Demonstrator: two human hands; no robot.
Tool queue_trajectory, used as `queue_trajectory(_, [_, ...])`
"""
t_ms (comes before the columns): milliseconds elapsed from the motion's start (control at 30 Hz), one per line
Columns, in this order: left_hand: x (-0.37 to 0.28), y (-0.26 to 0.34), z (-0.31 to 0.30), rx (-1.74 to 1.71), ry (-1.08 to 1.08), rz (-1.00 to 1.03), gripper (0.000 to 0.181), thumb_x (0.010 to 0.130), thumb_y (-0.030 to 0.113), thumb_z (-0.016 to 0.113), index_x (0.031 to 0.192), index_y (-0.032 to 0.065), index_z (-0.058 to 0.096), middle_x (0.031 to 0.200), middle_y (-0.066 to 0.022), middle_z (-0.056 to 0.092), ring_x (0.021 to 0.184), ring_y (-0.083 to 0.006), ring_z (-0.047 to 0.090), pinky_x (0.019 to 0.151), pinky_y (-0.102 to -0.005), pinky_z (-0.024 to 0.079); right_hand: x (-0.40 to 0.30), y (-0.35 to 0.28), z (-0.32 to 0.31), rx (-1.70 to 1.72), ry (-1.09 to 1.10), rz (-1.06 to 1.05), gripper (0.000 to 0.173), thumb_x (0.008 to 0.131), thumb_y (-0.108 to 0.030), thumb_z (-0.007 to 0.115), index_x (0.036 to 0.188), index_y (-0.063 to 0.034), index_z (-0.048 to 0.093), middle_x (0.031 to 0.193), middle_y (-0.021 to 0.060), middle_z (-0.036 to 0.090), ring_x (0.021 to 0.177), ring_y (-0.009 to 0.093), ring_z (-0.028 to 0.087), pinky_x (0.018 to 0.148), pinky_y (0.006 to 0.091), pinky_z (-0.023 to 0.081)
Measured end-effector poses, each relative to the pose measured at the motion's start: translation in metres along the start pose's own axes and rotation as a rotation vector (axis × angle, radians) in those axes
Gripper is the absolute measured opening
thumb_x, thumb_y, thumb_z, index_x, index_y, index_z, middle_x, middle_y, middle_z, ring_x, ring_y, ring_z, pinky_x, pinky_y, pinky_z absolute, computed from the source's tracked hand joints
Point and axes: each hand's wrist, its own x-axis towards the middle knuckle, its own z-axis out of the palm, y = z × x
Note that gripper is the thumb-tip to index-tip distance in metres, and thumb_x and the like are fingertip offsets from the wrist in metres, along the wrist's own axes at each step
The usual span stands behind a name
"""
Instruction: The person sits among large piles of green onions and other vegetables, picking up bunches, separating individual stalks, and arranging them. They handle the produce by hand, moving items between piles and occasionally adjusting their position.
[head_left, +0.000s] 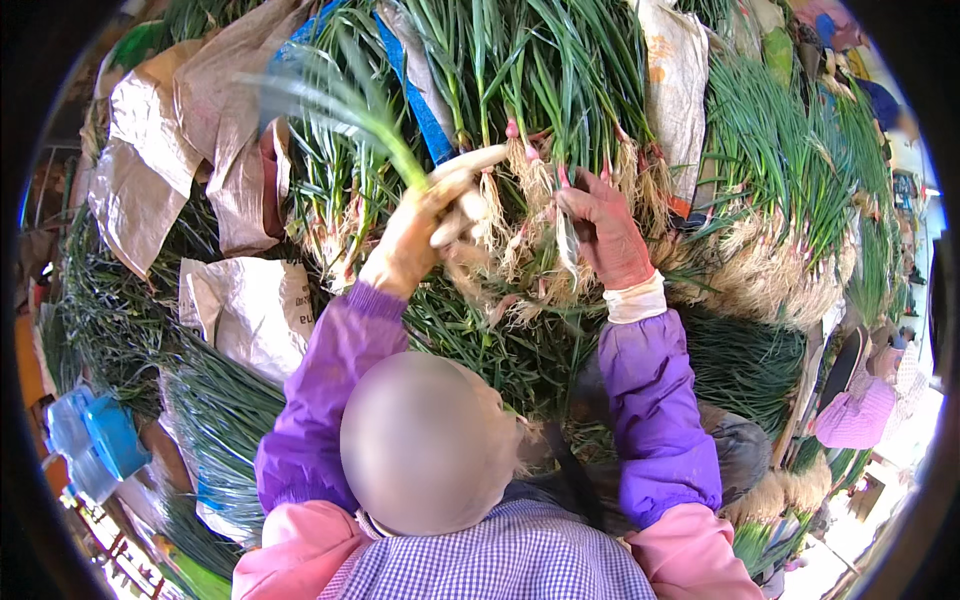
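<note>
My left hand (420, 232), pale and apparently gloved, is around a blurred green garlic plant (401, 154). Its leaves stick out to the upper left, and its index finger points over the heap. My right hand (604, 225) has thumb and finger pinched at the pink base of another green garlic stalk (564, 171). A whitish strip of leaf sheath (567, 247) hangs below that pinch. Between and beyond both hands lies a heap of green garlic (525, 67), with pinkish bulbs and stringy pale roots towards me.
Dark loose leaves (495, 352) lie below my hands. Bundled plants with roots (780, 187) are stacked at right, and more leafy bundles (217, 405) at lower left. Woven sacks (247, 307) lie at left. A blue plastic container (112, 435) stands at far left, a pink hat (855, 412) at right.
</note>
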Motion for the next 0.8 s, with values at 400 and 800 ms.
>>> queue_trajectory(400, [0.086, -0.042, -0.006, 0.041, 0.224, -0.299, 0.027, 0.097, 0.021, 0.047, 0.103, 0.0062, 0.069, 0.066, -0.0001, 0.060, 0.043, -0.0061, 0.036, 0.040, -0.0197, 0.029, -0.024, 0.014, -0.011, 0.022, -0.124, 0.191, 0.022, 0.084, -0.022, 0.059, 0.093, -0.0025, 0.061, 0.066, -0.0041, 0.048, 0.050, 0.003, 0.039, 0.046, 0.0190, 0.032])
queue_trajectory(800, [0.076, -0.071, 0.002, 0.483, 0.464, -0.139, 0.033, 0.085, 0.018, 0.067, 0.115, 0.0027, 0.060, 0.071, -0.0051, 0.067, 0.052, -0.0060, 0.058, 0.046, -0.0183, 0.046, -0.084, 0.008, -0.054, -0.366, 0.083, -0.257, 0.028, 0.089, -0.016, 0.055, 0.108, 0.0015, 0.066, 0.105, 0.0071, 0.067, 0.102, 0.010, 0.056, 0.091, 0.0223, 0.040])
